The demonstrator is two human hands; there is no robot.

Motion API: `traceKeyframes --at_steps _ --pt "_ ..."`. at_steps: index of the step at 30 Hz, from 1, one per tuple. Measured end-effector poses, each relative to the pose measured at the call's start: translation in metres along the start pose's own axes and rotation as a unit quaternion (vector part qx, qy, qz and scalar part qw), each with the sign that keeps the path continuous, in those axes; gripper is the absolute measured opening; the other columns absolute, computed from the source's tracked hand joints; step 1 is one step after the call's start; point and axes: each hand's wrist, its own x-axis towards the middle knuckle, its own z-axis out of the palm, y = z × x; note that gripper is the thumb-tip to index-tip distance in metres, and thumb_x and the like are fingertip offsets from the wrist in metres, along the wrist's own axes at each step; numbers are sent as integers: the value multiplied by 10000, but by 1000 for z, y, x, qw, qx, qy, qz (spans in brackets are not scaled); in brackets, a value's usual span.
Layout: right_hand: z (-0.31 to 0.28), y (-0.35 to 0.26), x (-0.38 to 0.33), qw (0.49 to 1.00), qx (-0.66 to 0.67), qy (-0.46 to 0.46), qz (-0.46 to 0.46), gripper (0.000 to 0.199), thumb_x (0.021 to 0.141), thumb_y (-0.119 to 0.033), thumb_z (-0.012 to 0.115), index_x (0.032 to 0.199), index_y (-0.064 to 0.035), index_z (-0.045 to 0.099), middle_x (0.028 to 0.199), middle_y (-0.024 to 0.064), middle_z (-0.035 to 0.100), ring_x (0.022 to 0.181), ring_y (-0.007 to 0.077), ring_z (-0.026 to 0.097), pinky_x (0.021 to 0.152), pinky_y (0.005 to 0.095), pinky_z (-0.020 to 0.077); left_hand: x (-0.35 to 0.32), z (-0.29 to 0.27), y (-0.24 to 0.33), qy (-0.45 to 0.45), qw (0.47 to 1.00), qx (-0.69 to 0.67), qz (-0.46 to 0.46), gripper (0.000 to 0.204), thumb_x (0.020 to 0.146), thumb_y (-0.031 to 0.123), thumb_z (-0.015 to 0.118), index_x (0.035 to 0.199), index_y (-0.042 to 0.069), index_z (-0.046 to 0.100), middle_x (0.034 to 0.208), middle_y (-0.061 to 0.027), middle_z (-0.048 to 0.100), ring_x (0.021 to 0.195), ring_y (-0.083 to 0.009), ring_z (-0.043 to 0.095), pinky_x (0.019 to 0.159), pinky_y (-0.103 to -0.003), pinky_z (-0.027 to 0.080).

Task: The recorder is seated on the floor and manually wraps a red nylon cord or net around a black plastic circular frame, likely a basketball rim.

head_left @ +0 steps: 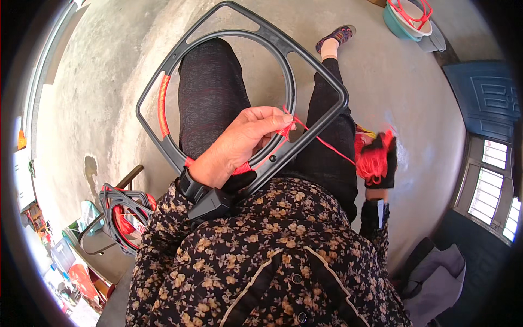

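A black plastic frame (pixel 292 87), squarish outside with a round ring inside, lies across my thighs. Red cord is wrapped tightly round its ring at the left side (pixel 164 106) and at stretches near my left wrist. My bare left hand (pixel 248 135) is closed at the ring's right side, thumb and fingers pinching red cord there. A taut strand (pixel 327 145) runs from that pinch to my right hand (pixel 388 166), which wears a dark glove and sits off to the right. It grips a loose bundle of red cord (pixel 372 165); its fingers are partly hidden.
At lower left, more black frames with red cord (pixel 126 218) stand beside a metal bar. A teal basin (pixel 400 24) with a white bowl and red item sits far right. Grey cloth (pixel 436 283) lies at lower right, below a blue door (pixel 485 95) and a barred window.
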Motion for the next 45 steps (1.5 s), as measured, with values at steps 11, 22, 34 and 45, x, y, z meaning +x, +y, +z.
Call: traceKeyframes --at_steps 11,22,34,45 --pt "-59 -17 -11 988 -139 65 -3 318 937 -364 518 1099 -93 559 898 46 616 739 188 606 630 299 509 1 1 0 -16 999 -38 -3 103 910 154 589 859 67 610 731 1 632 607 -52 593 547 -190 492" --pt "105 52 44 481 -701 -233 -473 268 832 -129 553 1064 -33 646 915 151 673 794 243 653 701 362 505 2 18 -2 -71 994 -46 -65 122 907 170 601 856 60 593 711 -45 647 528 -56 581 465 -172 449" --pt "50 71 54 258 -788 -409 -381 328 813 -154 533 1112 -33 588 1086 179 596 944 306 595 805 399 481 4 15 -9 -52 997 -40 -49 170 878 120 623 1012 17 646 769 17 646 606 -21 548 509 -168 416" --pt "49 53 26 721 -582 -292 -240 294 881 -233 538 1102 -48 589 1081 142 608 903 271 607 769 382 501 5 -1 -7 -56 997 -39 -32 140 892 178 630 881 39 641 743 -7 657 590 -50 600 531 -167 476"
